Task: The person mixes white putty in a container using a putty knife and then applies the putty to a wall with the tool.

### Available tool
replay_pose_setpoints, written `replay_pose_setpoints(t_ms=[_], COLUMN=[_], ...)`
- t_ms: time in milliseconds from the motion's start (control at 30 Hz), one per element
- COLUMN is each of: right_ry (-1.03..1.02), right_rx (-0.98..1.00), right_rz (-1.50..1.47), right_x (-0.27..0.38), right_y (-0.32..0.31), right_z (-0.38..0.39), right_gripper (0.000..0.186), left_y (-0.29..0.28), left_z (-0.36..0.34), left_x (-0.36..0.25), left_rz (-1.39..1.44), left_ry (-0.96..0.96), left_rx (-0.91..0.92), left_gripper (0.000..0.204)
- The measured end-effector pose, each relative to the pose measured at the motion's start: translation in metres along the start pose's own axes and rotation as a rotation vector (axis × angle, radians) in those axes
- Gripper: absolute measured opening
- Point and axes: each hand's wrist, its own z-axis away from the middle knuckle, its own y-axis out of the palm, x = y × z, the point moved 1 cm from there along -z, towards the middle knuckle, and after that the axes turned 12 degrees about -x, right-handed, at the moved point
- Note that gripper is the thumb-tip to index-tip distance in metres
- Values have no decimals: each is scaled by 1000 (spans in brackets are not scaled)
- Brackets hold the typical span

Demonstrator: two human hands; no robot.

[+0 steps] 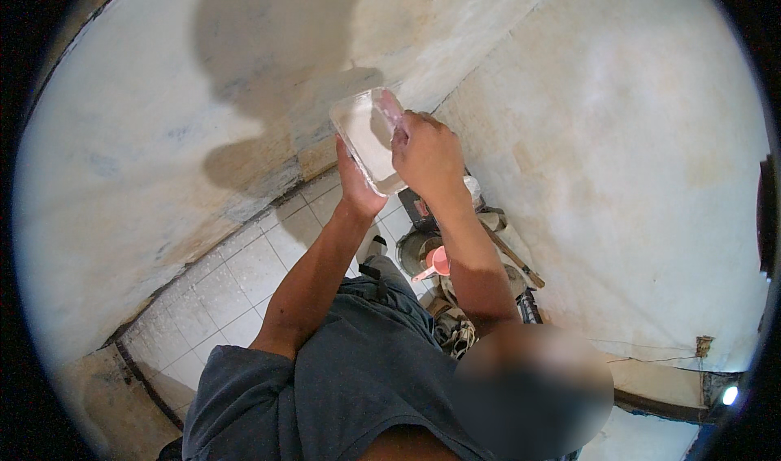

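A shallow rectangular container (364,134) smeared with pale paste is raised in front of me, near the stained wall. My left hand (356,180) grips its left side from below, the thumb along the edge. My right hand (427,152) is closed at the container's right side, fingers curled over the rim; whatever they hold is hidden. Some pinkish, paste-smudged shape shows at the top right corner, too unclear to name.
Plastered walls (626,136) meet in a corner above a tiled floor (252,270). Below my right arm are a bucket (411,250), a pink dipper (439,262), a long wooden handle (525,266) and bundled cloth (455,331). A light (730,395) glows at lower right.
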Motion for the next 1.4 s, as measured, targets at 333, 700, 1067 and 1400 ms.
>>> replay_pose_setpoints(t_ms=[333,700,1067,1400], right_ry=[-17,-33,86,65], right_rx=[100,88,-15,17], right_rz=[82,116,-174,-106], right_x=[9,23,-13,13], right_y=[7,17,3,14], right_z=[12,23,-8,3], right_gripper=[25,18,12,11], left_y=[-13,-24,-6,-18], left_z=[-2,-9,-5,-15], left_x=[-3,-5,-6,-9], left_rz=[-28,43,-28,-6], left_ry=[-21,-60,78,39], left_rx=[50,227,16,85], left_gripper=[53,63,48,47])
